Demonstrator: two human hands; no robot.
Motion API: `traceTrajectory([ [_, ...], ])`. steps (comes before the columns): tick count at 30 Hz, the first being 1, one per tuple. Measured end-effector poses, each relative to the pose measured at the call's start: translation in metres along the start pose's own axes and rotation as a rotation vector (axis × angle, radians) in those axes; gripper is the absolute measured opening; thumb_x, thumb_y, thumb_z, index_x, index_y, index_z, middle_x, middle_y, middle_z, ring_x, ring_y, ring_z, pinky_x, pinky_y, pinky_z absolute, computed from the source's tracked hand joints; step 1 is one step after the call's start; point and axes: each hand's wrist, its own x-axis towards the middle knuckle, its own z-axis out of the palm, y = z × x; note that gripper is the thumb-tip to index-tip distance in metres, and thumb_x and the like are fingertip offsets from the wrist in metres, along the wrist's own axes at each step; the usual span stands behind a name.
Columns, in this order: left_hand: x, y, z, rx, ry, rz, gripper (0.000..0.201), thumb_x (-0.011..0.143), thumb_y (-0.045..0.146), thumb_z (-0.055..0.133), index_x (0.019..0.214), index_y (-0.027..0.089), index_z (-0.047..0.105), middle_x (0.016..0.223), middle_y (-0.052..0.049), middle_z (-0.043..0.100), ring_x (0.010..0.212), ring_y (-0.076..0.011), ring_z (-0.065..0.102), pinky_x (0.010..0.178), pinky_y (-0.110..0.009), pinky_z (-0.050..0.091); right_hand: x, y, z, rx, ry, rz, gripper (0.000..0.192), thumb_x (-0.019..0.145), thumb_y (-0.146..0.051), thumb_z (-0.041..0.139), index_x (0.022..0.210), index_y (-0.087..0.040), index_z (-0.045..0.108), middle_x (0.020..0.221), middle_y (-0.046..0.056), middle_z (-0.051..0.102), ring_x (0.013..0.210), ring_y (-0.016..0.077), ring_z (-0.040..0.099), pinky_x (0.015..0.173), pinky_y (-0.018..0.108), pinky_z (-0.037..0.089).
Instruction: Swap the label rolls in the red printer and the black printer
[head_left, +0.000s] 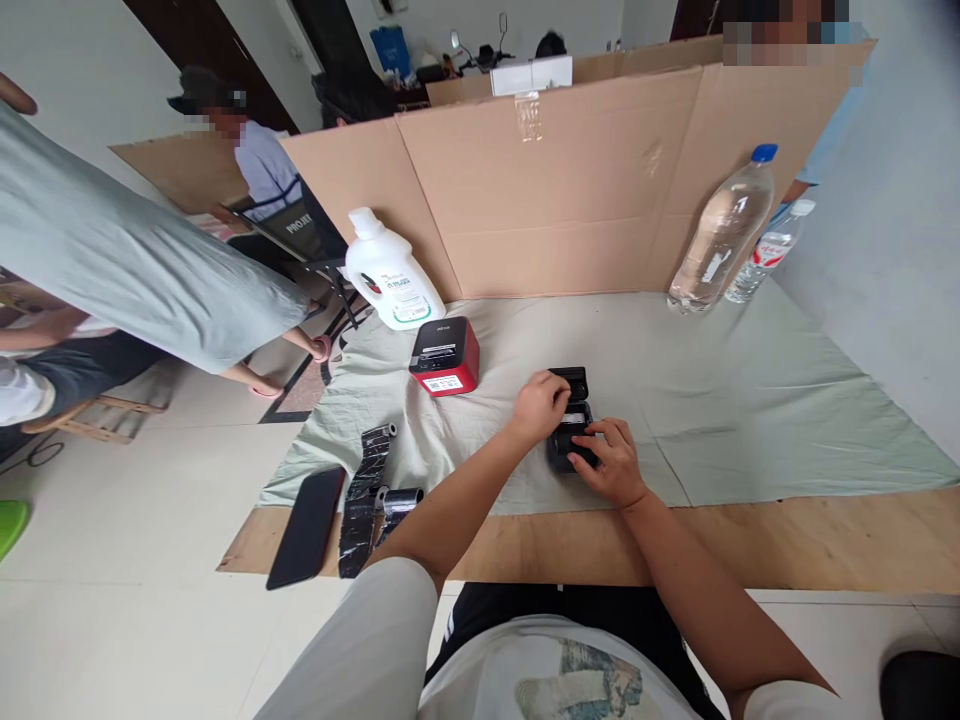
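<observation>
A small black label printer [571,455] lies on the cloth in front of me with its lid [570,380] raised at the far side. A white strip shows inside it. My left hand [541,405] reaches over the printer's left side near the raised lid, its fingers curled together; what they pinch is hidden. My right hand [613,462] grips the printer from the right, with thumb and fingers on its near part. To the left lie a length of shiny black ribbon [364,500] and a roll of black ribbon [401,503].
A red and black box-shaped device [445,357] and a white jug [394,270] stand at the left. A dark phone-like slab [306,530] overhangs the front edge. Two water bottles [724,235] [771,250] stand at the right before a cardboard screen [562,200]. People are nearby.
</observation>
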Motion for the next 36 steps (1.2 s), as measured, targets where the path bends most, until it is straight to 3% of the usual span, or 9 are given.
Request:
traceTrajectory([
  [2,0.000,-0.008,-0.001,-0.039,0.176,-0.016,0.028,0.094,0.030,0.044,0.109,0.017,0.064,0.112,-0.012,0.062,0.110,-0.0243,0.055,0.097,-0.041,0.044,0.000,0.000,0.001,-0.004,0.001,-0.003,0.016,0.082,-0.032,0.065,0.089,-0.020,0.072,0.092,0.007,0.061,0.095,0.0219,0.051,0.087,0.039,0.046],
  [3,-0.001,-0.012,0.000,-0.061,0.205,-0.005,0.033,0.096,0.035,0.041,0.117,0.017,0.060,0.120,-0.014,0.059,0.117,-0.0256,0.052,0.101,-0.044,0.041,-0.001,0.001,0.001,-0.006,-0.001,-0.002,0.015,0.082,-0.031,0.064,0.090,-0.020,0.072,0.091,0.007,0.061,0.094,0.0215,0.051,0.087,0.038,0.046],
  [7,-0.013,-0.018,0.004,-0.212,0.134,0.085,0.050,0.100,0.046,0.025,0.135,0.016,0.045,0.134,-0.016,0.052,0.127,-0.0251,0.046,0.106,-0.046,0.038,-0.002,0.001,0.002,-0.017,0.004,-0.006,0.014,0.082,-0.029,0.065,0.089,-0.020,0.072,0.089,0.006,0.060,0.091,0.0207,0.051,0.084,0.037,0.047],
  [14,-0.065,-0.004,0.014,-0.240,0.160,0.156,0.046,0.100,0.044,0.025,0.128,0.018,0.051,0.114,-0.013,0.063,0.113,-0.0232,0.055,0.100,-0.044,0.039,-0.002,0.001,0.002,-0.021,0.017,-0.011,0.010,0.081,-0.028,0.065,0.087,-0.021,0.070,0.086,0.006,0.060,0.089,0.0206,0.051,0.081,0.036,0.048],
  [18,-0.084,-0.004,0.023,-0.195,0.129,0.166,0.044,0.100,0.042,0.027,0.129,0.018,0.049,0.126,-0.015,0.059,0.127,-0.0251,0.048,0.104,-0.046,0.034,-0.002,0.002,0.002,-0.002,0.038,0.034,0.021,0.081,-0.033,0.066,0.098,-0.021,0.066,0.095,0.007,0.061,0.095,0.0226,0.053,0.087,0.041,0.047],
  [22,-0.089,-0.007,0.030,-0.214,0.161,0.154,0.046,0.099,0.044,0.028,0.132,0.018,0.046,0.131,-0.016,0.057,0.131,-0.0254,0.046,0.107,-0.047,0.031,-0.002,0.006,0.004,0.022,0.019,0.063,0.059,0.076,-0.050,0.068,0.124,-0.020,0.051,0.113,0.011,0.061,0.109,0.0281,0.053,0.095,0.049,0.045],
  [24,-0.090,-0.008,0.032,-0.233,0.172,0.142,0.046,0.099,0.044,0.028,0.132,0.019,0.046,0.130,-0.016,0.058,0.130,-0.0251,0.047,0.107,-0.047,0.031,-0.003,0.007,0.005,0.026,0.005,0.074,0.068,0.075,-0.055,0.068,0.129,-0.019,0.046,0.113,0.012,0.062,0.111,0.0289,0.053,0.096,0.049,0.045],
  [31,-0.092,-0.006,0.030,-0.203,0.150,0.098,0.043,0.098,0.041,0.030,0.128,0.018,0.048,0.131,-0.016,0.059,0.128,-0.0236,0.050,0.106,-0.045,0.030,-0.004,0.001,0.008,-0.069,-0.027,0.183,0.066,0.070,-0.063,0.068,0.117,-0.019,0.053,0.106,0.011,0.067,0.105,0.0284,0.058,0.094,0.044,0.040],
  [36,-0.094,-0.007,0.029,-0.201,0.133,0.103,0.043,0.097,0.038,0.028,0.129,0.018,0.048,0.131,-0.015,0.059,0.129,-0.0230,0.050,0.104,-0.043,0.031,-0.004,-0.002,0.006,-0.123,-0.044,0.175,0.063,0.070,-0.063,0.069,0.112,-0.018,0.055,0.105,0.011,0.067,0.103,0.0282,0.059,0.092,0.043,0.039],
])
